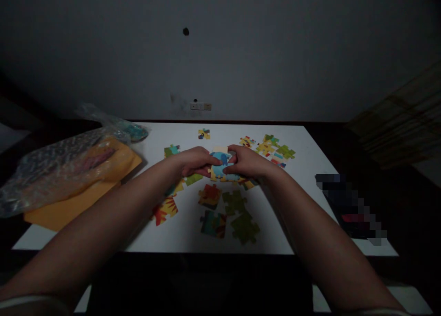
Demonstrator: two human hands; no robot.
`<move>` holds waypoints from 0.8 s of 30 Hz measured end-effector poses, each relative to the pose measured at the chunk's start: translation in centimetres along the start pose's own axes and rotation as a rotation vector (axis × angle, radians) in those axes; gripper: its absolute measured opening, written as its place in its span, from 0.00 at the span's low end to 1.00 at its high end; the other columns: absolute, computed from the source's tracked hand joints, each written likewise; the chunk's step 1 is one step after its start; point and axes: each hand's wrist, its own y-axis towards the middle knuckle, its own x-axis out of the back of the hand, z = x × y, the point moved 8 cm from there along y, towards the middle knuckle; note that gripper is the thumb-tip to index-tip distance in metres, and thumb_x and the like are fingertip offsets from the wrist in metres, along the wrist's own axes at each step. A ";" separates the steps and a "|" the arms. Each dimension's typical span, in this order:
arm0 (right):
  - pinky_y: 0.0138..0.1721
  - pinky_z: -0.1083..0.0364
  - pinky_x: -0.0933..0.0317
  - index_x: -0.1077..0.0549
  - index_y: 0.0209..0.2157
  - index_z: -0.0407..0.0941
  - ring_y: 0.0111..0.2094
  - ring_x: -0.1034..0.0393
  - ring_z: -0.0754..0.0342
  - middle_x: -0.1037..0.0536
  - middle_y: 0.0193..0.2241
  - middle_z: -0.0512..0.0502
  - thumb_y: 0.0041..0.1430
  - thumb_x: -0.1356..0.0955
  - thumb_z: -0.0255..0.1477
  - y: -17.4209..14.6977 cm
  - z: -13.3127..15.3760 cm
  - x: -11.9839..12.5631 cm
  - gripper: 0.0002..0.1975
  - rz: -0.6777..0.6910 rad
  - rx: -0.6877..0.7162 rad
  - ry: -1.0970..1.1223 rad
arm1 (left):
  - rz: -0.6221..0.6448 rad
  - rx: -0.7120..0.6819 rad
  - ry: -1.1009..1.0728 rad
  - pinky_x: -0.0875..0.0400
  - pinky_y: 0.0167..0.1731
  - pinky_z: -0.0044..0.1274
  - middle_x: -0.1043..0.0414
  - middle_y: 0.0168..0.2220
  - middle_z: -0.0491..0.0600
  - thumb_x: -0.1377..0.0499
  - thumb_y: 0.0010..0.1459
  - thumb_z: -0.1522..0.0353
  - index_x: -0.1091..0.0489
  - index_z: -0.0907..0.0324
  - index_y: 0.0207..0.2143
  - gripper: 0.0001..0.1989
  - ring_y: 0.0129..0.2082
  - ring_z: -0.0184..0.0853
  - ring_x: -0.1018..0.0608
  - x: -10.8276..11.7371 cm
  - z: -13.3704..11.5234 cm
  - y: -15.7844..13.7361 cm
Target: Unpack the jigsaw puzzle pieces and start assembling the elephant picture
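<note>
Both hands meet over the middle of a white table, closed on light blue and yellow jigsaw puzzle pieces. My left hand pinches them from the left, its thumb lying on top. From the right, my right hand grips them with thumb and fingers. Whether the pieces are fully joined, I cannot tell. Just below lie a red-orange puzzle piece, a teal and brown piece and green pieces. A yellow and red piece rests near my left forearm.
More puzzle pieces lie at the back right, and a single piece sits near the back edge. Clear plastic wrap and an orange-yellow envelope cover the left side. A dark, blurred-out object lies at the right edge.
</note>
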 end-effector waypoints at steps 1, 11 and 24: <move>0.36 0.53 0.31 0.24 0.60 0.42 0.37 0.20 0.48 0.13 0.42 0.43 0.54 0.18 0.29 0.3 0.0 0.0 0.33 0.015 -0.013 0.004 | 0.003 0.026 0.004 0.19 0.34 0.18 0.17 0.30 0.50 0.23 0.58 0.66 0.21 0.61 0.30 0.11 0.28 0.29 0.18 0.1 0.0 -0.1; 0.47 0.51 0.27 0.29 0.73 0.41 0.47 0.16 0.44 0.13 0.53 0.37 0.55 0.17 0.30 1.7 1.0 0.3 0.45 0.104 -0.093 -0.146 | -0.157 0.035 0.662 0.19 0.37 0.30 0.16 0.31 0.58 0.39 0.71 0.55 0.23 0.60 0.25 0.24 0.29 0.42 0.14 3.9 -4.0 -3.4; 0.40 0.51 0.31 0.21 0.56 0.48 0.39 0.19 0.47 0.13 0.44 0.44 0.57 0.19 0.32 1.4 1.2 0.1 0.26 -0.034 -0.014 -0.313 | -0.503 -0.598 1.246 0.26 0.68 0.43 0.24 0.69 0.64 0.46 0.75 0.68 0.28 0.64 0.68 0.23 0.66 0.51 0.19 4.5 -0.4 -3.8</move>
